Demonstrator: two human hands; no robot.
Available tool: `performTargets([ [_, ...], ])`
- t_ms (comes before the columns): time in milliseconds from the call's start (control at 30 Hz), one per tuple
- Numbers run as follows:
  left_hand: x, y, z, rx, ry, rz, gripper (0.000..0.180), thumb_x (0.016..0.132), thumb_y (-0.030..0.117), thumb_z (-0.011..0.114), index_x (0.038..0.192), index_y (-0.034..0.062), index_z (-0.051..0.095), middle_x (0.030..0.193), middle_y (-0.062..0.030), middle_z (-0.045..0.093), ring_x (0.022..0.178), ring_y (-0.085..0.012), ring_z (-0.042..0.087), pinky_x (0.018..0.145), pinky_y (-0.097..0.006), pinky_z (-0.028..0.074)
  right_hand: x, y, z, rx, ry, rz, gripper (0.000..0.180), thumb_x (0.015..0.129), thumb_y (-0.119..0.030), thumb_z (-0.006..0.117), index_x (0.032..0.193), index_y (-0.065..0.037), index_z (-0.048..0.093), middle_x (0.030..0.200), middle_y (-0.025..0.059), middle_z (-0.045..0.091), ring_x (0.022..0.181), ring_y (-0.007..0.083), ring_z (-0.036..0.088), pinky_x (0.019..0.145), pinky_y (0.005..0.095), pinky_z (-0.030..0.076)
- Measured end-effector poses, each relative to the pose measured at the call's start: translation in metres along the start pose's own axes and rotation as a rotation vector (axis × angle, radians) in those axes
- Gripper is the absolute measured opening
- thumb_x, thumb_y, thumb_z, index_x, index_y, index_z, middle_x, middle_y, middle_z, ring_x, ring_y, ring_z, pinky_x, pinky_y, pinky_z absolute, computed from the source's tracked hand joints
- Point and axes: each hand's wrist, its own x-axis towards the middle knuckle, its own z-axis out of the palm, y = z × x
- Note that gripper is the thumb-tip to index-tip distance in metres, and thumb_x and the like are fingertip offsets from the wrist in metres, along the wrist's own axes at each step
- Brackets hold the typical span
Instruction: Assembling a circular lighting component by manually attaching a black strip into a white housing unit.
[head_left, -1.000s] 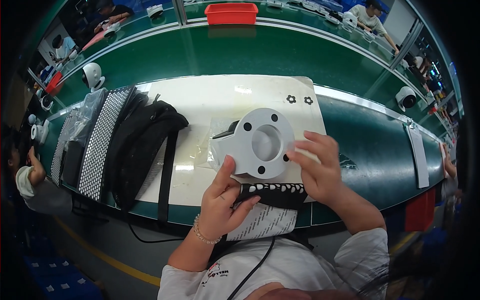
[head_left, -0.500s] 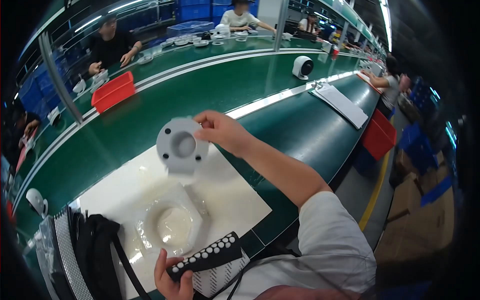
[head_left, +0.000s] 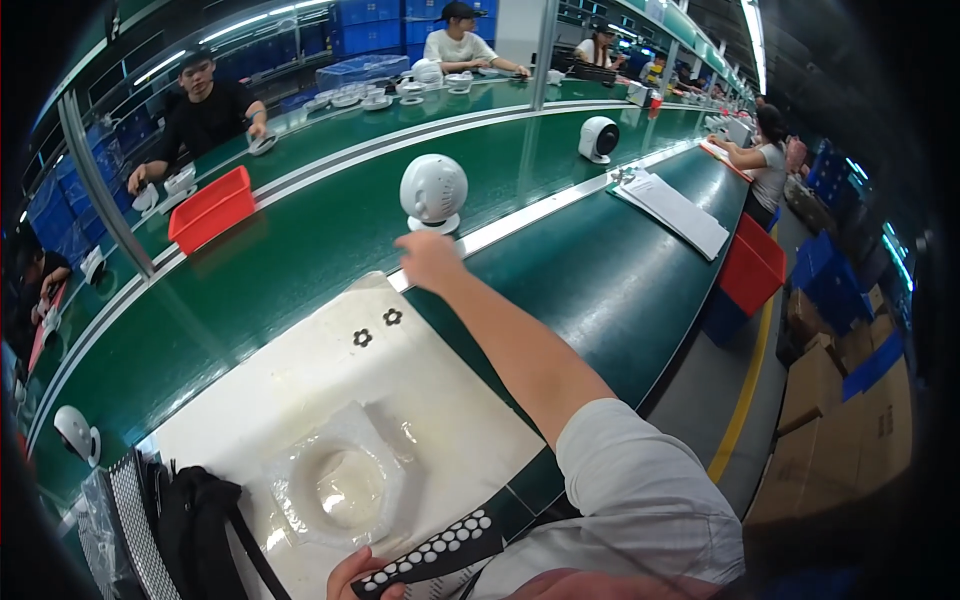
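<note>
My left hand is closed on a black adhesive pad sheet with rows of round white spots, low in the picture. Stretched forward, my right hand is just below a white rounded device on a small round foot, standing on the green belt. Its fingers look extended and hold nothing I can see. On the pale board before me sits a white foam holder with a round hollow, covered in clear tape. Two black flower-shaped pieces lie near the board's far edge.
A red bin stands across the belt, near a seated co-worker. Another white device is farther along, a clipboard with papers at right. Black straps and mesh lie left; a second red bin is beyond the table edge.
The white device, earlier held tilted with its grey base showing, now stands upright on the belt. My right hand has let go of it. My left hand has sunk lower with the pad sheet.
</note>
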Motion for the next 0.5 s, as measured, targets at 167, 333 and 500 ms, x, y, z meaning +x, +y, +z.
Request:
performTargets([
  [167,0.000,-0.006,-0.003,0.032,0.057,0.012,0.055,0.074,0.042,0.066,0.102,-0.0028,0.049,0.075,-0.0108,0.056,0.065,-0.0167,0.055,0.061,-0.026,0.045,-0.007,-0.126,-0.107,0.577,-0.469,-0.474,0.029,0.078,-0.028,0.057,0.099,-0.009,0.061,0.103,0.0085,0.058,0.100,0.0260,0.052,0.084,0.0352,0.041],
  [333,0.016,-0.008,-0.021,-0.308,-0.202,-0.735,0.052,0.076,0.028,0.065,0.110,-0.0071,0.050,0.081,-0.0093,0.061,0.077,-0.0133,0.057,0.066,-0.022,0.045,-0.072,-0.171,-0.190,1.201,-0.876,-1.187,0.031,0.071,-0.030,0.068,0.084,-0.004,0.059,0.082,0.0099,0.059,0.079,0.0272,0.056,0.070,0.0373,0.042],
  [500,0.013,0.008,-0.017,0.011,-0.216,-0.163,0.051,0.071,0.034,0.069,0.102,-0.0034,0.055,0.085,-0.0047,0.060,0.077,-0.0144,0.055,0.069,-0.027,0.046,-0.085,-0.160,-0.232,1.230,-0.812,-1.514,0.033,0.068,-0.028,0.070,0.073,-0.001,0.052,0.069,0.0093,0.052,0.068,0.0270,0.054,0.067,0.0386,0.041],
])
